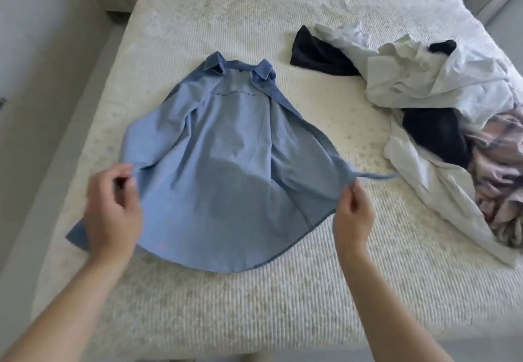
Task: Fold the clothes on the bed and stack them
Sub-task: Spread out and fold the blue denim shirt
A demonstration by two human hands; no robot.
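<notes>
Denim-blue shirt (226,146), spread collar-up at the bed's (283,291) centre with unfolded clothes (438,112) piled at three o'clock, looks light, soft and floppy, so the left hand (113,208) and right hand (352,214) sensibly pinch its side hems.

We scan the blue shirt (226,146) and find no lettering, no brand tag, no number we can read. There is a faint pink mark near its hem, too blurred to make out. The pile of clothes (441,112) and the bed (283,305) carry no readable text either.
</notes>
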